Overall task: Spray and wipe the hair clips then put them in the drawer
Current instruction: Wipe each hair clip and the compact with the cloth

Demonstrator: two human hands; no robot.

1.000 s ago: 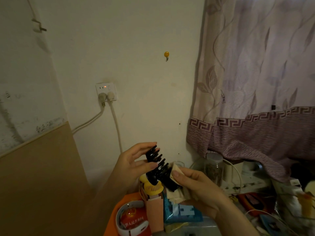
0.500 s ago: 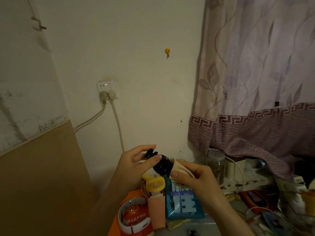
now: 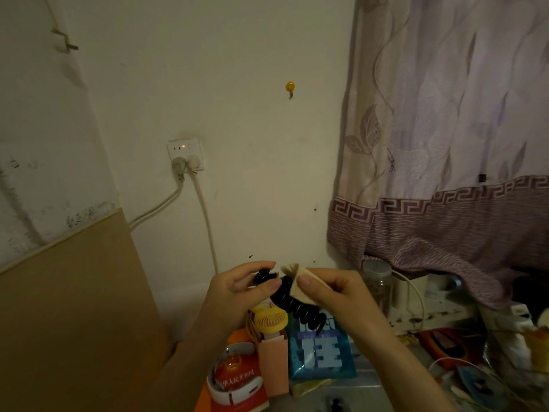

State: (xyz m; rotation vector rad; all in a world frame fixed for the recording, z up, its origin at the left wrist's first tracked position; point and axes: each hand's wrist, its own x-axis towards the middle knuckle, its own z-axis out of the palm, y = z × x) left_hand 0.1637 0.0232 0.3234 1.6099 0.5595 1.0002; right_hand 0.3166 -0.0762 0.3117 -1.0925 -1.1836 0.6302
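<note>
Low in the middle of the frame, the left hand (image 3: 237, 288) pinches one end of a black hair clip (image 3: 292, 304), thumb on the near side and curled fingers behind it. The clip slants down to the right, its teeth hanging over a blue packet (image 3: 322, 350). The right hand (image 3: 335, 295) pinches a small beige cloth (image 3: 297, 282) between thumb and fingers and presses it against the upper part of the clip, just right of the left thumb. The two hands sit close together, with the clip bridging them.

This looks like the wiping step: the clip is held steady while the cloth works on its body. No spray bottle can be picked out, and no drawer is in view, so putting away is not yet at hand.

The next move probably calls for sliding the cloth down towards the teeth, with the left hand keeping its pinch firm so the clip does not twist. The teeth may snag the cloth, so light pressure would suit.

Below the hands stand a small yellow fan (image 3: 270, 321) and a red box (image 3: 237, 379). A wall socket (image 3: 186, 154) sits at centre left, and a purple curtain (image 3: 445, 144) fills the right of the frame.
</note>
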